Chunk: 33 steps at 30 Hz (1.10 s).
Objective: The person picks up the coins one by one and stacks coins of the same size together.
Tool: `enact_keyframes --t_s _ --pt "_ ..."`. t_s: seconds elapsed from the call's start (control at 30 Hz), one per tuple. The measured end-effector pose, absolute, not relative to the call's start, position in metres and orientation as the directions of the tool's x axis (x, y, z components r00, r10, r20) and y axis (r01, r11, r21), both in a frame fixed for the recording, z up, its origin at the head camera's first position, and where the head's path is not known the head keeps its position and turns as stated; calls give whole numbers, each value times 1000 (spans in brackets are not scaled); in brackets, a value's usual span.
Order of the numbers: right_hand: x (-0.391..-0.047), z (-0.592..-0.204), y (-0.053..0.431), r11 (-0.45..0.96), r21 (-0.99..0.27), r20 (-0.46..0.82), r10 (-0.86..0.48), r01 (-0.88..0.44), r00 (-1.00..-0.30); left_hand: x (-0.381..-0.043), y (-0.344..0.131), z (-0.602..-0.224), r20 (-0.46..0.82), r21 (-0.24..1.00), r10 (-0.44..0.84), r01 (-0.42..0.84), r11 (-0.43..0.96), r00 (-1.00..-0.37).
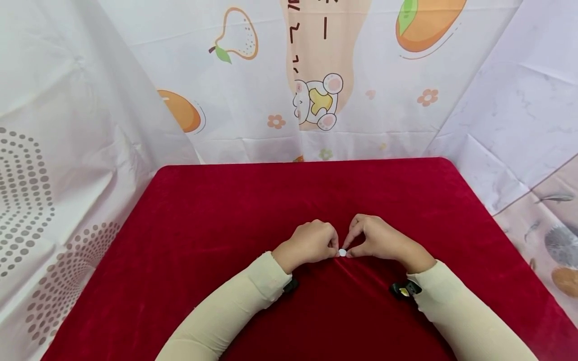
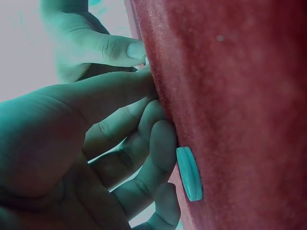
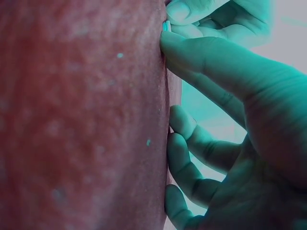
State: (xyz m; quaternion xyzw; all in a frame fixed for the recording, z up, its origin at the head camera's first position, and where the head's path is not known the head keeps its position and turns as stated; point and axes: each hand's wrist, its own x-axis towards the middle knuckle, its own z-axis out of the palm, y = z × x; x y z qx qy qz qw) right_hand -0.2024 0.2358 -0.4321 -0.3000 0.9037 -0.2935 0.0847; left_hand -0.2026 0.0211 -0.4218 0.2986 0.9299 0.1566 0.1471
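A small white disc (image 1: 342, 252) lies low at the red cloth between my two hands. My left hand (image 1: 312, 243), fingers curled, holds the disc's left edge at the tips of thumb and forefinger. From the other side my right hand (image 1: 381, 240) pinches it between thumb and forefinger. In the right wrist view only a sliver of the disc (image 3: 166, 26) shows between the two thumbs. A second pale disc (image 2: 190, 173), with a groove round its edge, rests on the cloth beside my left hand's outer fingers in the left wrist view; the head view does not show it.
Red velvety cloth (image 1: 217, 215) covers the table, with slight creases near the hands. A printed white curtain (image 1: 253, 90) hangs behind it, and more sheets hang along both sides. Dark straps with small devices (image 1: 405, 289) sit at the wrists.
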Motion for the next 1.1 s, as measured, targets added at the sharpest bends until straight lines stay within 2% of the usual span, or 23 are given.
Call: enact_keyframes --t_s 1.1 --pt "-204 -432 238 682 -554 -1 -575 -478 -818 -207 16 -416 -137 295 617 563 772 -775"
